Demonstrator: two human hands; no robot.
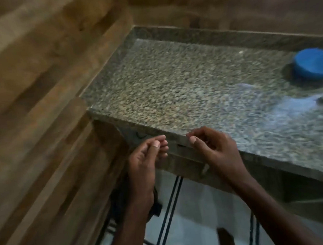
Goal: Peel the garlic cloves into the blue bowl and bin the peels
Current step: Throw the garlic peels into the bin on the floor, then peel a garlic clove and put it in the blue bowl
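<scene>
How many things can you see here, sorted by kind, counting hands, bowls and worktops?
Hands: 2, the left hand and the right hand, both held at the worktop's front edge with fingers curled
Bowls: 1, the round blue bowl at the right edge
Worktops: 1, the speckled grey granite worktop
Total: 4

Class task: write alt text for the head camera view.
Two hands, left hand and right hand, fingers curled, hover at the front edge of a speckled granite counter. A blue bowl sits far right; the image is blurred.
</scene>
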